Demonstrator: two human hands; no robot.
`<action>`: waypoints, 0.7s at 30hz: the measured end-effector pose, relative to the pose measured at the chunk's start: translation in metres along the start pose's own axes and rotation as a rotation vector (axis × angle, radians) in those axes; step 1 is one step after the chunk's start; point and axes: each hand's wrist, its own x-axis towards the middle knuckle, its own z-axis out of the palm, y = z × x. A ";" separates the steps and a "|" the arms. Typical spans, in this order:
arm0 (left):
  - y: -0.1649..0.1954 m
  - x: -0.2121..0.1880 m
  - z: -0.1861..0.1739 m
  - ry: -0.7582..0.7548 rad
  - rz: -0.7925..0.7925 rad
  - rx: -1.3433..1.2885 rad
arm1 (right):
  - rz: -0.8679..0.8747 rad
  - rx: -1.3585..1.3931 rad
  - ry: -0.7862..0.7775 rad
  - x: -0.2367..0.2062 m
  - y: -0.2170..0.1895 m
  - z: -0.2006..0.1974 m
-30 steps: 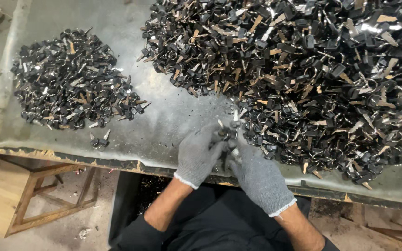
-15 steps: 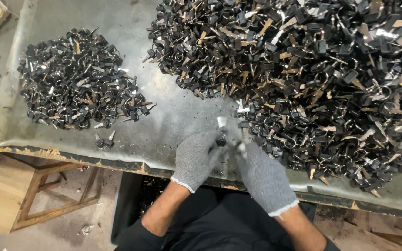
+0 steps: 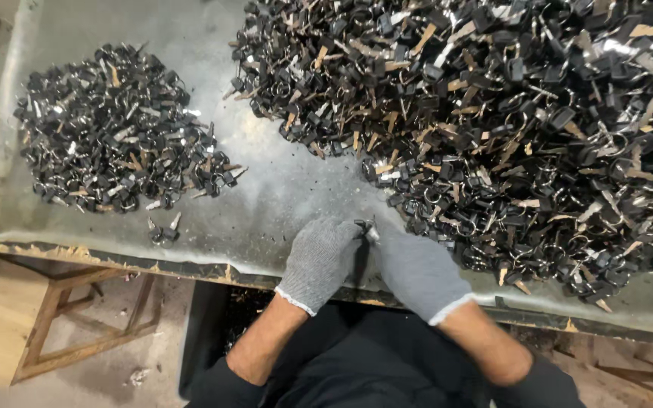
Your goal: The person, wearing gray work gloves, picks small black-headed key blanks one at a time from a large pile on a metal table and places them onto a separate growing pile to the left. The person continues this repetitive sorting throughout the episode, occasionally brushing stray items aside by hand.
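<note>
Your grey-gloved left hand [image 3: 317,261] and right hand [image 3: 416,268] pressed together, pinching one small black-headed metal key [image 3: 368,230], grey metal worktop [image 3: 281,189] edge, hands a little lower than a second ago, still closed on it

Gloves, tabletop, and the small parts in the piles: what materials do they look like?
Grey gloves on the left hand and right hand: knitted fabric, judging by the ribbed weave and white cuffs. Grey tabletop: probably sheet metal, dull and scuffed with a soft sheen. Big pile of small parts: black heads, likely plastic, with shiny and brassy metal blades and rings.
</note>
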 end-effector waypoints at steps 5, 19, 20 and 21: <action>0.012 0.002 -0.007 -0.010 -0.093 -0.031 | -0.010 -0.106 0.081 -0.007 0.001 0.009; 0.024 0.049 -0.039 -0.133 0.048 0.154 | -0.247 0.027 0.149 -0.031 0.012 0.036; 0.027 0.049 -0.038 -0.046 0.007 0.183 | -0.252 0.047 0.163 -0.030 0.013 0.035; 0.030 0.045 -0.038 0.031 -0.039 0.208 | -0.253 0.073 0.169 -0.031 0.015 0.033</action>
